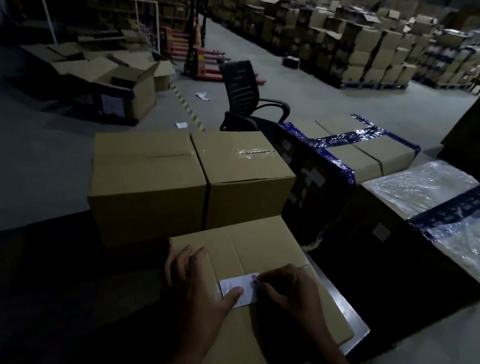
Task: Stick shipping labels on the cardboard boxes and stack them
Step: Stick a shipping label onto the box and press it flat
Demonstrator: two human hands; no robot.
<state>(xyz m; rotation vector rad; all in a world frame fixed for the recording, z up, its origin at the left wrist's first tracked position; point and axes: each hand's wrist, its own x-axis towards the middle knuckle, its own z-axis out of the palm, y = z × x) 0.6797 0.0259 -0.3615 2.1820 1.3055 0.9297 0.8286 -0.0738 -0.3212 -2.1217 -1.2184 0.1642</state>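
A brown cardboard box (pixel 256 247) lies in front of me with its flaps closed. On its top sits a white shipping label (pixel 233 283). My left hand (pixel 199 288) lies flat on the box, fingers spread, and its thumb presses the label's near edge. My right hand (pixel 287 290) has curled fingers whose tips press on the label's right end. Two more plain boxes stand just behind, one on the left (pixel 144 179) and one on the right (pixel 245 179), side by side.
To the right stand a box with blue tape (pixel 356 156) and a plastic-wrapped box (pixel 435 212). A black office chair (pixel 245 97) is behind the boxes. Open cartons (pixel 107 76), a red pallet jack (pixel 204 59) and stacked pallets of boxes (pixel 363 50) fill the warehouse floor.
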